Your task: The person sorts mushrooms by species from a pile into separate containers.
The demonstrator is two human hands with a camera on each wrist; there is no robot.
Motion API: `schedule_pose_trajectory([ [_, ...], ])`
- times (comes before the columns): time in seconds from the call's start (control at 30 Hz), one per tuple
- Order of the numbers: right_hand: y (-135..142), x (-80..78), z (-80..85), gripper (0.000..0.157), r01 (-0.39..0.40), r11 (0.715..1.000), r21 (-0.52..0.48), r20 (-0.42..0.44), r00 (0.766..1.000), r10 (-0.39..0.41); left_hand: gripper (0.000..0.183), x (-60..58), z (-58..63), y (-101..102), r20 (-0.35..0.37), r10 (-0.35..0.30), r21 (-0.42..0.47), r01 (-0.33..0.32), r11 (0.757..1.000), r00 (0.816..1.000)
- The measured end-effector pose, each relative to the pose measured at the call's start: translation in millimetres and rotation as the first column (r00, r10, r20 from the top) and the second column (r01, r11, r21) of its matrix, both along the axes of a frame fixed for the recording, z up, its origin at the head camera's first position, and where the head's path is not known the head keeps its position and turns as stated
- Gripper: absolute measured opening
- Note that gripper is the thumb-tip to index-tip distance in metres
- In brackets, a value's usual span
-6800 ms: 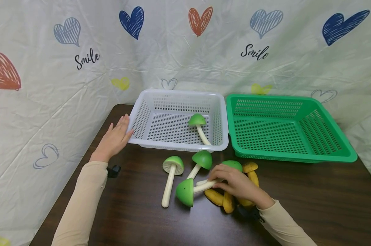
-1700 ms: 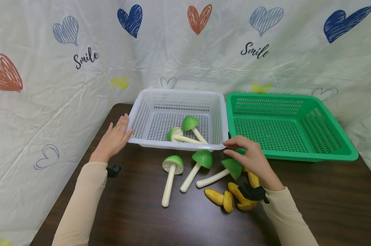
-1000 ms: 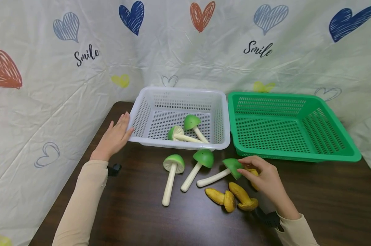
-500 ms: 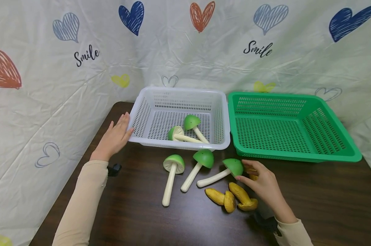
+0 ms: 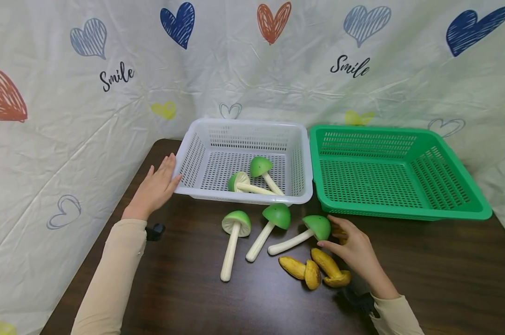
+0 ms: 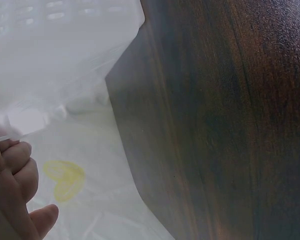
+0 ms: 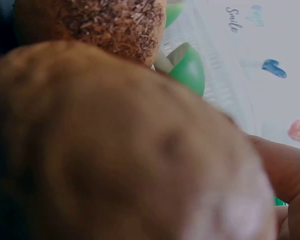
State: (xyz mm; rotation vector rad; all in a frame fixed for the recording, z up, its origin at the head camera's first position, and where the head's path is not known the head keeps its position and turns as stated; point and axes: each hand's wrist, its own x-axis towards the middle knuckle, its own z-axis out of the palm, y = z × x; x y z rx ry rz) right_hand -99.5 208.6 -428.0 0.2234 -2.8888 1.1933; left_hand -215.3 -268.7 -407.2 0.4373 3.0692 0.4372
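My left hand (image 5: pixel 153 188) rests with extended fingers against the left rim of the white basket (image 5: pixel 239 197). Inside that basket lie two toy mushrooms with green caps (image 5: pixel 261 166) and pale stems. My right hand (image 5: pixel 354 249) has thumb and fingers round the right edge of a green-capped mushroom (image 5: pixel 292 242), which lies on the table. To its left are another green-capped mushroom (image 5: pixel 259 244) and a third mushroom with its gills showing (image 5: pixel 230 253). Two yellow mushrooms (image 5: pixel 329 266) (image 5: pixel 293 267) lie below; one more yellow piece is mostly hidden behind my right fingers.
A green basket (image 5: pixel 386 211) stands right of the white one, their rims nearly touching. The dark wooden table (image 5: pixel 193 298) ends at its left edge, beside a hanging cloth printed with hearts. A large blurred brown-yellow shape (image 7: pixel 125 145) blocks much of the right wrist view.
A second green-capped mushroom came to lie in the white basket. My right hand then moved back from the basket rim, down to the rightmost green cap. My left hand has stayed put.
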Motion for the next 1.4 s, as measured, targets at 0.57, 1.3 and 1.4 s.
schedule_pose_trajectory([
  [0.57,1,1.4,-3.0,0.062,0.026,0.999,0.044,-0.081,0.996,-0.022,0.067,1.6,1.9,1,-0.018,-0.005,0.011,0.005,1.0,1.0],
  [1.3,3,12.0,8.8,0.05,0.089,0.994,-0.063,-0.1,0.99,-0.095,0.067,0.6,0.7,0,-0.01,-0.005,0.004,0.005,1.0,1.0],
  [1.4,3,14.2,13.3,0.049,0.09,0.993,-0.081,-0.112,0.989,-0.098,0.066,0.0,1.2,1,-0.013,-0.009,0.005,0.009,1.0,1.0],
])
